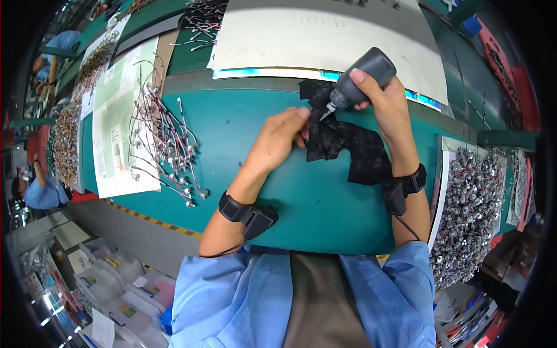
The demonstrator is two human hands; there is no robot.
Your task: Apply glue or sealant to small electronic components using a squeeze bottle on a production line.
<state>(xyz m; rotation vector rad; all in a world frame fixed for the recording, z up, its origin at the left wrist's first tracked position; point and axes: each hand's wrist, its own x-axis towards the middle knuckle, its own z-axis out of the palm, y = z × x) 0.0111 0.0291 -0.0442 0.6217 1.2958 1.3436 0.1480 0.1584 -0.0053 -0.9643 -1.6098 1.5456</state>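
My right hand (pixel 380 98) is wrapped round a dark grey squeeze bottle (pixel 365 78), tilted with its narrow nozzle pointing down and to the left. The nozzle tip is just above a crumpled black cloth (pixel 360 145) on the green table, close to the fingertips of my left hand (pixel 281 133). Those left fingers are closed together at the cloth's left edge. Whatever they pinch is hidden by the fingers and the dark cloth behind.
Loose wires with small metal parts (pixel 168 145) lie on the left, partly over a paper sheet (pixel 119 127). A pale board (pixel 325 35) is across the far side. At right stands a tray heaped with small metal parts (pixel 470 203). Plastic boxes (pixel 127 296) sit low at left; co-workers are beyond.
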